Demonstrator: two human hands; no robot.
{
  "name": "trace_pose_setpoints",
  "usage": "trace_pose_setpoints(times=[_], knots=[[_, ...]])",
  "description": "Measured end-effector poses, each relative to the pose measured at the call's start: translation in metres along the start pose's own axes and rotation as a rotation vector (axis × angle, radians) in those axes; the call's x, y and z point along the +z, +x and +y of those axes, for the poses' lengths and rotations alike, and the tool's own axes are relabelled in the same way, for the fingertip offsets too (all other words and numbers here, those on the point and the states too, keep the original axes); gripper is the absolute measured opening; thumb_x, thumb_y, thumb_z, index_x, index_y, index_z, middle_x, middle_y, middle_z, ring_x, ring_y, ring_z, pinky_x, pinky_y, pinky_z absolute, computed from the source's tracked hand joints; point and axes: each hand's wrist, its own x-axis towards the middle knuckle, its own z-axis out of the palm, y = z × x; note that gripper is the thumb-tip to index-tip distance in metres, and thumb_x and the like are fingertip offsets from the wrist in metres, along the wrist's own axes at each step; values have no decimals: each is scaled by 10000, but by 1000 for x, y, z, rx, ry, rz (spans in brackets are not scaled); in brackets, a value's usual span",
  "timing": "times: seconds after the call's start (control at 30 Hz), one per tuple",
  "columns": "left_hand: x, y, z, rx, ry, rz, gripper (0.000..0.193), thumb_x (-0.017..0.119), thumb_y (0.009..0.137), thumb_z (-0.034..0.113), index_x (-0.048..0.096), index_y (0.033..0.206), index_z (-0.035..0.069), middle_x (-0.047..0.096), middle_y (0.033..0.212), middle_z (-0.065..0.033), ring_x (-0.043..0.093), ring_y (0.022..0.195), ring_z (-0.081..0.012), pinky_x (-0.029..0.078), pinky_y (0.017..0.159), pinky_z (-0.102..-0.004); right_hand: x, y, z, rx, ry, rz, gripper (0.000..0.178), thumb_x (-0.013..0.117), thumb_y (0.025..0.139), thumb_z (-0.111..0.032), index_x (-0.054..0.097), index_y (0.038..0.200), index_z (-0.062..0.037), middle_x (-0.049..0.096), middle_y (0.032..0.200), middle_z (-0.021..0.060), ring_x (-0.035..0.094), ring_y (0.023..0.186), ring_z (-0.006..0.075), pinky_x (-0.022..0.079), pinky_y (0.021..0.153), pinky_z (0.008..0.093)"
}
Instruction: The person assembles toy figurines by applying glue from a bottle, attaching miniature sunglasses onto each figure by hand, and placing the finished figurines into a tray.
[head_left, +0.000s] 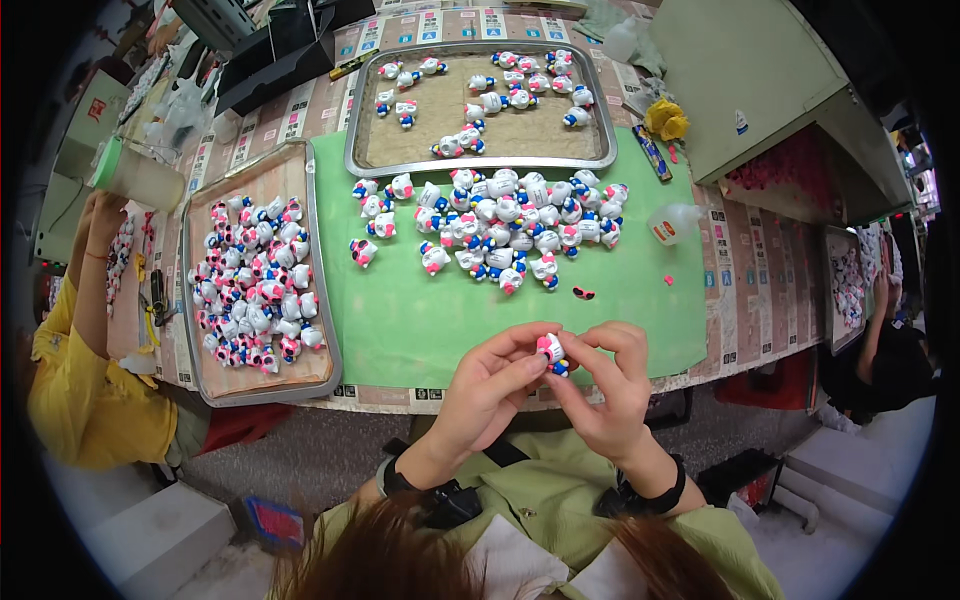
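Just above the near edge of the green mat, a small white figurine with pink and blue parts is pinched between both my hands. My left hand grips it from the left with thumb and fingers. From the other side, the thumb and fingertips of my right hand close on it. Beyond my hands lies a heap of similar figurines. A tiny pair of pink-and-black sunglasses and a small pink piece rest on the mat nearby.
A metal tray crowded with figurines wearing dark glasses stands left. Another tray with scattered figurines sits at the back. On the right are a small clear bottle, a glue tube and a metal cabinet. People work at both sides.
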Motion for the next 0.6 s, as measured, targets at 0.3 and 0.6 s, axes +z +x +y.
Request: trace_pose_setpoints(times=[0.3, 0.6], knots=[[-3, 1, 0, -6, -43, 23, 252, 466, 811, 35, 475, 1055, -27, 538, 979, -108, 534, 884, -165, 468, 749, -308, 3, 3, -3, -86, -70, 33, 334, 659, 564, -6, 579, 888, 9, 502, 799, 66, 467, 754, 240, 404, 622, 314], [1, -1, -4, -12, -84, 18, 272, 443, 843, 70, 434, 1108, 12, 524, 980, -77, 528, 917, -163, 466, 767, -307, -1, 4, 0, -46, -43, -41, 336, 666, 574, -28, 582, 899, -7, 488, 865, 86, 475, 792, 255, 406, 671, 334]])
